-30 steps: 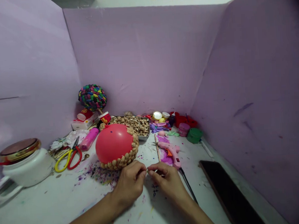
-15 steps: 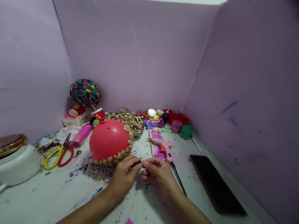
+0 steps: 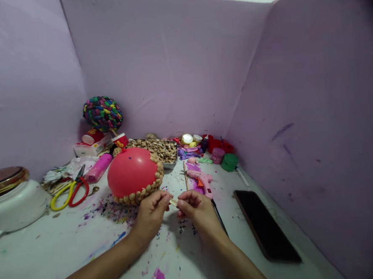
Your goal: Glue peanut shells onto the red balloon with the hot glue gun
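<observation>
A small pale shell piece (image 3: 173, 202) is pinched between my two hands, just above the table. My left hand (image 3: 153, 213) grips one end of it with thumb and forefinger. The other end sits in the closed fingertips of my right hand (image 3: 197, 210). Close behind my left hand is a red balloon (image 3: 130, 170), its lower and right sides covered with rows of tan shells (image 3: 158, 170). Beyond my right hand a pink glue gun (image 3: 204, 178) lies on its side. A metal tray (image 3: 169, 165) heaped with loose shells (image 3: 160, 148) stands behind the balloon.
Red-and-yellow-handled scissors (image 3: 70, 193), a pink roll (image 3: 99, 168) and a white lidded pot (image 3: 16, 204) stand left. A multicoloured ball (image 3: 103, 114) is at the back. Paint jars (image 3: 229, 162) and a black phone (image 3: 266, 227) are on the right.
My hands have drawn slightly apart, and more of the shell piece shows between the fingertips. The whole view has shifted a little.
</observation>
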`<move>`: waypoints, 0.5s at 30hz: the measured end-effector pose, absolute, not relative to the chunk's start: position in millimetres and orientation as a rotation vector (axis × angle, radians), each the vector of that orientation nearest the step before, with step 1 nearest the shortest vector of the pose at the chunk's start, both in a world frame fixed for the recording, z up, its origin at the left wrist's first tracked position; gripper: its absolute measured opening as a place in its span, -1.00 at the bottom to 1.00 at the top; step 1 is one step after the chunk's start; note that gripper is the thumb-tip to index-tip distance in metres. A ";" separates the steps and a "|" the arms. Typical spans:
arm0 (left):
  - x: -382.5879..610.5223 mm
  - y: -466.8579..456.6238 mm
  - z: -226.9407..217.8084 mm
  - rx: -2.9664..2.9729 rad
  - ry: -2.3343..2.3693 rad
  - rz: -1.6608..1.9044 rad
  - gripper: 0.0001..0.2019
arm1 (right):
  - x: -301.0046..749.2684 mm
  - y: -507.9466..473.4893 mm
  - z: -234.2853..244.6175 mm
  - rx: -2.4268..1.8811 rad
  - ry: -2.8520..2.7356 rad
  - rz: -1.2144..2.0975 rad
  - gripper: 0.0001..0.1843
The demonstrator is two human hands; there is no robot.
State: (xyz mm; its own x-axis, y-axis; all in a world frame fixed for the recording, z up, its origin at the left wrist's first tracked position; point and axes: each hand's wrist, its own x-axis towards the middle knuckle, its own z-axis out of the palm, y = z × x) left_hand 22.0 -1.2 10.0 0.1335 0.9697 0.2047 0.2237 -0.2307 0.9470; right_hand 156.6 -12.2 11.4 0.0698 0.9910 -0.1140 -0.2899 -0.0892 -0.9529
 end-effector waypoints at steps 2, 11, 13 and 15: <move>22.7 -2.4 11.2 1.580 1.199 1.165 -0.73 | 157.5 -12.2 10.1 -1.081 -0.872 1.362 -0.74; 17.9 0.6 7.9 1.870 1.120 1.204 -0.76 | 156.6 -11.2 4.9 -1.154 -1.043 1.341 -0.78; 16.7 1.5 7.1 1.916 1.064 1.211 -0.76 | 154.0 -12.4 4.3 -1.166 -1.092 1.351 -0.79; 16.6 1.7 6.1 1.888 1.049 1.211 -0.77 | 153.3 -13.2 4.3 -1.181 -1.099 1.307 -0.81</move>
State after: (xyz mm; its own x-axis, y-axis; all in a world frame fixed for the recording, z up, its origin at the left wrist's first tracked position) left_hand 16.6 1.7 6.1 0.2519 0.8790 0.4049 0.2756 -0.4663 0.8406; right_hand 153.3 -13.2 4.3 -0.0042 0.9976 -0.0688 -0.1038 -0.0688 -0.9922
